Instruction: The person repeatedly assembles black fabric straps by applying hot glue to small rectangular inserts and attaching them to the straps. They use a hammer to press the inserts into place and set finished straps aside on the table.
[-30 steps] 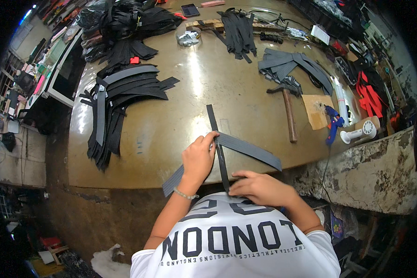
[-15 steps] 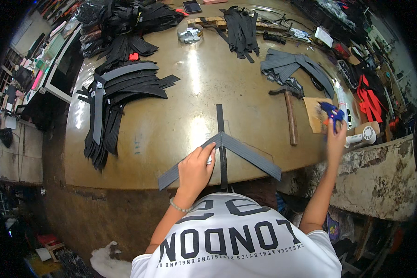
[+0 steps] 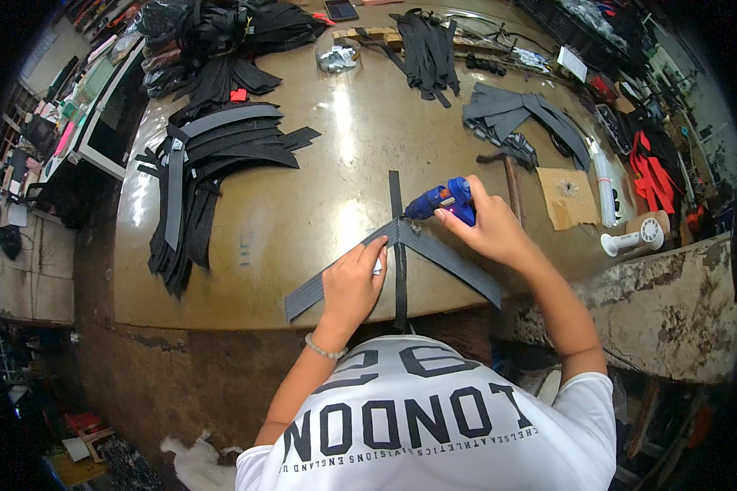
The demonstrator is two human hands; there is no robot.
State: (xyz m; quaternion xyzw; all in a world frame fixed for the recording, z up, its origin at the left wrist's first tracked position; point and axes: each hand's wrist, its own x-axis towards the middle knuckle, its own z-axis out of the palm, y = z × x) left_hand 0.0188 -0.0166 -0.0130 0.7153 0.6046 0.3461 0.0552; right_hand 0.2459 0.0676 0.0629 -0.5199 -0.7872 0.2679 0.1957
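My right hand (image 3: 493, 226) is closed round a blue glue gun (image 3: 442, 200). Its nozzle meets the peak of a dark grey ribbed strap (image 3: 450, 266) bent into an upside-down V, as far as I can see. A narrow black strip (image 3: 400, 295) runs under that peak, from the table's near edge to beyond it. My left hand (image 3: 354, 282) lies on the strap's left arm, fingertips pressing close to the peak. A small white piece (image 3: 377, 266), perhaps a label, shows partly between its thumb and fingers.
A hammer (image 3: 513, 184) lies beyond my right hand, beside a brown cardboard piece (image 3: 567, 200). Black and grey straps (image 3: 192, 180) are heaped at left, others (image 3: 428, 53) at the back. A white spool (image 3: 635, 237) rests on the right edge. A clear tub (image 3: 337, 56) stands far back.
My right hand has brought the glue gun leftward from the cardboard to the strap's peak. The strap and strip have shifted slightly away from me, my left hand still on the strap.
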